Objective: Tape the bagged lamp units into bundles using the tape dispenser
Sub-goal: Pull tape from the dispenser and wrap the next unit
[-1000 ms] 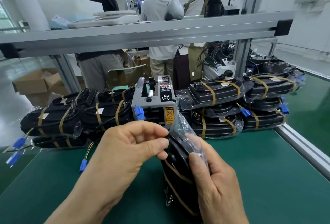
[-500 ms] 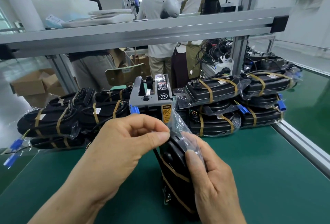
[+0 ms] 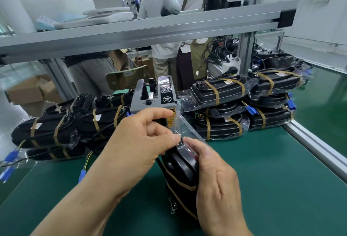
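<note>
Green-surfaced table (image 3: 272,179) filling the near field, with an aluminium shelf rail (image 3: 169,27) crossing above its far side. Along the far edge of the table lie bagged black lamp units bound with brown tape, as a left stack (image 3: 56,128) and a right stack (image 3: 225,126), and the grey tape dispenser (image 3: 150,98) stands between them. Near centre, just in front of the dispenser, a lamp bundle (image 3: 180,170) stands on edge on the table, with brown tape bands crossing it. The right hand (image 3: 216,185) grips it from the right, thumb at its top edge. The left hand (image 3: 137,141) meets its top from the left, fingers curled, thumb and forefinger pinching the clear bag flap (image 3: 185,124). The flap rises beside the dispenser's yellow caution label (image 3: 171,120). A blue connector (image 3: 292,104) projects from the right stack.
</note>
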The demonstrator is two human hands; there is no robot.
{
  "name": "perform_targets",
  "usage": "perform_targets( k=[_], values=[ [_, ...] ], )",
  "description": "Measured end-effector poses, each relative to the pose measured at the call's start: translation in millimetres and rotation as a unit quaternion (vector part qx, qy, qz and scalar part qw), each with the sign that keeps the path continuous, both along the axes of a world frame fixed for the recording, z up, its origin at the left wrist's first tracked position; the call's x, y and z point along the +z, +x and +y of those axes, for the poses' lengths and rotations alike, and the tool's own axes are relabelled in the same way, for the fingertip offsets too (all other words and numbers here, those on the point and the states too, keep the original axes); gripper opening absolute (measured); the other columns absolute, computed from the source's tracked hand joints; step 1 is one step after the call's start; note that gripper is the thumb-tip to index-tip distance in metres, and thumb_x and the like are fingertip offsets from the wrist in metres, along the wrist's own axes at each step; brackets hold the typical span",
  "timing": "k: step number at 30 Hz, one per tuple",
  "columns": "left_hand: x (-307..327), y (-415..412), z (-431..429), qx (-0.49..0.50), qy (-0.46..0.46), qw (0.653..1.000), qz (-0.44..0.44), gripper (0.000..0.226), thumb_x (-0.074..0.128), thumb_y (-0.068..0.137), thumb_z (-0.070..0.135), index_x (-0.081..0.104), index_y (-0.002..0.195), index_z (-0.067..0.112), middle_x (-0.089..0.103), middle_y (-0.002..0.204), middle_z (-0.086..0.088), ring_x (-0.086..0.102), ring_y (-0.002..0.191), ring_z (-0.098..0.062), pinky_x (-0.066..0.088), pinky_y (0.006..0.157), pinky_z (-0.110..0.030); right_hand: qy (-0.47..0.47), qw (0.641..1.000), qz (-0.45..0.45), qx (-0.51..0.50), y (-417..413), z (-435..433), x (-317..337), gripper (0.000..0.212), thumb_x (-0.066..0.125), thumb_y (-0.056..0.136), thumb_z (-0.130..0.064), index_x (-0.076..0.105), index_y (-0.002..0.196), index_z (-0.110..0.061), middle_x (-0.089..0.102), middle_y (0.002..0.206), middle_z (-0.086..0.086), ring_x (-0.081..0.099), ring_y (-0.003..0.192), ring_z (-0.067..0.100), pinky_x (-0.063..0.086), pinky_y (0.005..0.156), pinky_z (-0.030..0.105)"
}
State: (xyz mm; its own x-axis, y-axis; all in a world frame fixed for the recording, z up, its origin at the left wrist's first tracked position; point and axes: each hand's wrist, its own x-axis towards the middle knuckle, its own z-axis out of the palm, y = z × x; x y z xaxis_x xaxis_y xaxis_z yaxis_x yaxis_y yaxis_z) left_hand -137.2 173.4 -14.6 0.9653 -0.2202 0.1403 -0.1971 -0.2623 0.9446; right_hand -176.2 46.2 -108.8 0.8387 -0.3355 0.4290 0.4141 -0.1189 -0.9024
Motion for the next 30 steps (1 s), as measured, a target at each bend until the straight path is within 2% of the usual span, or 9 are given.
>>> perform_targets(
  k=[3, 5, 11, 19, 25, 30],
  values=[
    [-1.6, -1.0, -2.6, 0.022, 0.033, 0.999, -0.025, 0.042, 0.077, 0.078, 0.01, 0.063, 0.111, 0.031, 0.069, 0.069, 0.001, 0.064, 0.067, -0.01, 0.051, 0.073, -0.024, 0.001, 1.0, 0.011, 0.006, 0.1, -0.1, -1.4, 0.039, 0.034, 0.101, -0.038, 0.072, 0.111, -0.036, 0.07, 0.107, -0.027, 0.065, 0.106, -0.004, 0.046, 0.084, 0.011],
    [-1.6, -2.8, -3.8, 0.031, 0.046, 0.998, -0.04, 0.044, 0.077, 0.078, 0.01, 0.061, 0.112, 0.032, 0.069, 0.069, 0.001, 0.063, 0.065, -0.011, 0.054, 0.071, -0.023, -0.004, 1.0, 0.013, 0.006, 0.0, -0.4, -1.2, 0.039, 0.034, 0.101, -0.035, 0.071, 0.111, -0.035, 0.07, 0.107, -0.027, 0.065, 0.106, -0.003, 0.047, 0.085, 0.012],
    [-1.7, -3.6, -4.9, 0.028, 0.048, 0.997, -0.053, 0.046, 0.077, 0.078, 0.005, 0.061, 0.114, 0.028, 0.067, 0.065, 0.003, 0.055, 0.055, -0.005, 0.047, 0.058, -0.012, -0.011, 1.0, 0.014, 0.012, -0.5, -1.3, -0.3, 0.041, 0.033, 0.1, -0.034, 0.071, 0.113, -0.032, 0.07, 0.108, -0.024, 0.064, 0.108, -0.002, 0.044, 0.086, 0.01],
    [0.9, -3.0, -1.8, 0.02, 0.031, 0.998, -0.051, 0.044, 0.077, 0.076, 0.013, 0.062, 0.112, 0.033, 0.071, 0.07, 0.001, 0.059, 0.06, -0.007, 0.045, 0.06, -0.008, -0.009, 1.0, 0.013, 0.014, 0.7, -2.7, -1.7, 0.043, 0.032, 0.1, -0.037, 0.071, 0.115, -0.031, 0.07, 0.11, -0.023, 0.064, 0.11, -0.002, 0.046, 0.089, 0.013],
    [-2.2, -3.7, -4.3, 0.023, 0.045, 0.997, -0.05, 0.046, 0.076, 0.078, 0.01, 0.06, 0.114, 0.033, 0.07, 0.071, -0.001, 0.059, 0.059, -0.01, 0.049, 0.06, -0.014, 0.006, 1.0, -0.008, 0.019, 1.3, -0.7, -1.4, 0.046, 0.031, 0.099, -0.046, 0.072, 0.112, -0.031, 0.071, 0.109, -0.022, 0.065, 0.107, -0.001, 0.044, 0.085, 0.008],
    [-1.6, -5.2, -5.8, 0.025, 0.043, 0.997, -0.056, 0.047, 0.077, 0.075, 0.012, 0.06, 0.113, 0.034, 0.067, 0.066, 0.001, 0.05, 0.051, -0.005, 0.047, 0.057, -0.014, -0.002, 1.0, -0.017, 0.017, 1.6, -1.5, -3.7, 0.044, 0.032, 0.101, -0.041, 0.072, 0.114, -0.03, 0.07, 0.112, -0.023, 0.064, 0.11, -0.001, 0.044, 0.087, 0.008]
  ],
)
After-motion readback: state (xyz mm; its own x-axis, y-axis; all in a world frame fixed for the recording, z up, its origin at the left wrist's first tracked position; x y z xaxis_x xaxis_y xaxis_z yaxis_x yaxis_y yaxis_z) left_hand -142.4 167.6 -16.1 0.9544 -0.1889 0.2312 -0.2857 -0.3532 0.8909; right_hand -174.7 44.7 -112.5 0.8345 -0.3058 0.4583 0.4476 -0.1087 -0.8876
